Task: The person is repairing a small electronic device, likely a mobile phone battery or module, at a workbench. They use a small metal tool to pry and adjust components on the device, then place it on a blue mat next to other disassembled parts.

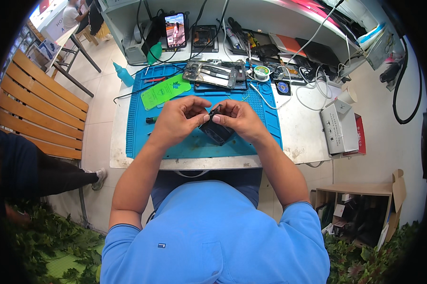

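Note:
My left hand [179, 119] and my right hand [239, 119] meet over the blue work mat [265, 118], both gripping a small black phone part [215, 130] with a thin black strip sticking up between my fingertips. An opened phone [210, 74] with its insides exposed lies on the mat farther back. A green sheet [165, 91] lies on the mat to the back left, and a small dark-and-green screwdriver [151, 120] rests just left of my left hand.
A lit phone [175, 30] stands at the back of the bench among cables and tools. A solder reel [261, 72], white boxes [339, 127] and a paper cup [348, 95] sit to the right. A wooden bench [38, 111] with a seated person's legs is at left.

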A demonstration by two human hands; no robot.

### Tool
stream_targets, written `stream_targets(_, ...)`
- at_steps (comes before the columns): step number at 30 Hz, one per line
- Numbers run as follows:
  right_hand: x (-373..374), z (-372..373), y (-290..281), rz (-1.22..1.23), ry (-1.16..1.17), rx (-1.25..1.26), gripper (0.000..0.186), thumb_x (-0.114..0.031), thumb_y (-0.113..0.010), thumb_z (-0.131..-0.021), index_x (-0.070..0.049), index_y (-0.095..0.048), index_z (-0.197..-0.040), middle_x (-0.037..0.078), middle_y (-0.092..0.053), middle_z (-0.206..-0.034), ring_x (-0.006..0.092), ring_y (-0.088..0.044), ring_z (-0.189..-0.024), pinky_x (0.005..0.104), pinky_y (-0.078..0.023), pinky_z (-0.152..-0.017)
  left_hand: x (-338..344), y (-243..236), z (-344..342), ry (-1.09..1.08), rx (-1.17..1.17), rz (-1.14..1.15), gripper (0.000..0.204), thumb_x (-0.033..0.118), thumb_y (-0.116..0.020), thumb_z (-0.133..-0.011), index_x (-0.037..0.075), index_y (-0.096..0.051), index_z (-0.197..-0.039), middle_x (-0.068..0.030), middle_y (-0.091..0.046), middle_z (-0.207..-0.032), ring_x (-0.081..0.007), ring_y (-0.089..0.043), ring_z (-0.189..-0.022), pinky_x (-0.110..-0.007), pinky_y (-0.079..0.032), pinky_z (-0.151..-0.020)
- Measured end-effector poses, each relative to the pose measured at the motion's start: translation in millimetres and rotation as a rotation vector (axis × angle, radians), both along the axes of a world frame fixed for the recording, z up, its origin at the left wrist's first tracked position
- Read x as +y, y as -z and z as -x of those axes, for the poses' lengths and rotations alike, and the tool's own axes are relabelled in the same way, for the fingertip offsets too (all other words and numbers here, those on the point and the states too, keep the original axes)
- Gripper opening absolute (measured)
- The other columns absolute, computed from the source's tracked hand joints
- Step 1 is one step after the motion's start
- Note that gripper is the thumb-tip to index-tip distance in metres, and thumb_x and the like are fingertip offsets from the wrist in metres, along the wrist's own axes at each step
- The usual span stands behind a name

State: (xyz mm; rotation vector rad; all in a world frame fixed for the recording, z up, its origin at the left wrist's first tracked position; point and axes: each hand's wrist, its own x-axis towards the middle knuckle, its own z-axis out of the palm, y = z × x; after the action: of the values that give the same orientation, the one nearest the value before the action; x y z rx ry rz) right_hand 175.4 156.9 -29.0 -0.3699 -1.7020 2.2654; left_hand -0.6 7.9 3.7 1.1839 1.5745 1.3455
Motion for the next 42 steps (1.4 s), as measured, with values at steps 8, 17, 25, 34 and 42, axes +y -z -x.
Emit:
stream_targets(8,1.9,1.1,3.0,-0.009,0.007,0.014,0.027,-0.011,-0.082,-0.090,0.000,-0.068,-0.111,0.005,-0.073,-0.103,0.0110,-0.068,-0.095,0.0278,-0.055,-0.088,3.7,7.2,6.2,0.023,-0.058,0.005,0.030,0.006,-0.081,-0.090,-0.001,-0.072,-0.118,-0.0073,-0.077,-0.103,-0.0123,-0.074,-0.094,-0.027,-0.059,-0.085)
stream_targets(17,3.2,2.3,4.2,-0.001,-0.001,0.030,0.022,-0.004,-0.078,-0.090,-0.001,-0.068,-0.109,0.005,-0.073,-0.102,0.0107,-0.068,-0.094,0.0275,-0.055,-0.088,4.3,6.9,5.9,0.019,-0.063,0.001,0.030,0.006,-0.081,-0.091,-0.001,-0.072,-0.118,-0.0078,-0.077,-0.103,-0.0128,-0.074,-0.094,-0.027,-0.059,-0.086)
stream_targets(25,-0.5,4.7,7.0,0.025,0.053,0.020,0.022,-0.012,-0.081,-0.092,-0.001,-0.069,-0.106,0.005,-0.073,-0.098,0.0108,-0.068,-0.090,0.0269,-0.055,-0.083,4.5,6.4,7.8,0.036,-0.029,0.000,0.026,0.008,-0.079,-0.092,-0.002,-0.075,-0.116,-0.0079,-0.078,-0.101,-0.0117,-0.072,-0.093,-0.028,-0.058,-0.085)
stream_targets(34,-1.0,6.0,9.1,-0.004,0.066,-0.002,0.020,-0.012,-0.080,-0.093,0.000,-0.069,-0.106,0.005,-0.073,-0.096,0.0105,-0.069,-0.088,0.0262,-0.055,-0.080,7.7,13.9,19.1,0.122,0.017,0.004,0.023,0.006,-0.071,-0.095,-0.002,-0.078,-0.115,-0.0080,-0.077,-0.099,-0.0114,-0.070,-0.088,-0.028,-0.057,-0.083)
stream_targets(42,-1.4,6.4,11.1,-0.002,0.081,-0.005,0.021,-0.013,-0.080,-0.094,0.001,-0.069,-0.105,0.005,-0.073,-0.095,0.0097,-0.068,-0.085,0.0250,-0.055,-0.076,5.3,24.5,25.3,0.195,-0.016,-0.052,0.037,0.009,-0.082,-0.084,-0.001,-0.076,-0.119,-0.0067,-0.073,-0.107,-0.0117,-0.068,-0.094,-0.027,-0.056,-0.088)
